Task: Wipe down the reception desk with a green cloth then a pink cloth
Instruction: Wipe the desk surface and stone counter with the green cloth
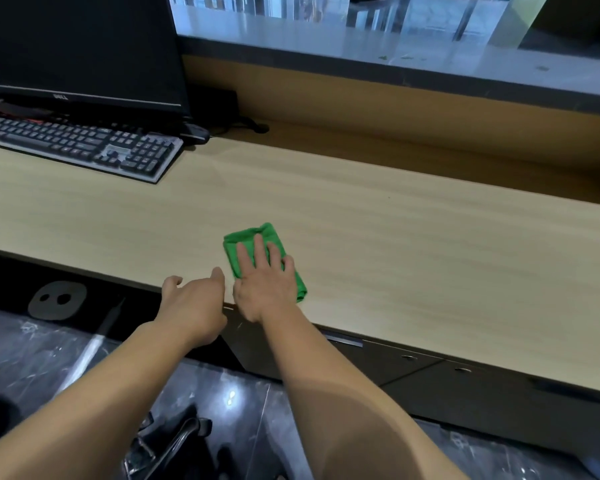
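A folded green cloth (pixel 246 239) lies on the light wooden reception desk (pixel 395 237), close to its front edge. My right hand (pixel 264 282) lies flat on the cloth with straight, spread fingers pressing it down. My left hand (pixel 193 299) sits just left of it at the desk's front edge, fingers loosely curled and holding nothing, one finger pointing toward the cloth. No pink cloth is in view.
A black monitor (pixel 80 50) and a keyboard (pixel 80 145) stand at the far left of the desk, with a mouse (pixel 196 133) and cables behind. A raised counter ledge (pixel 395 77) runs along the back. Dark drawers (pixel 413 368) sit below the desk; a chair base (pixel 174 441) stands on the floor.
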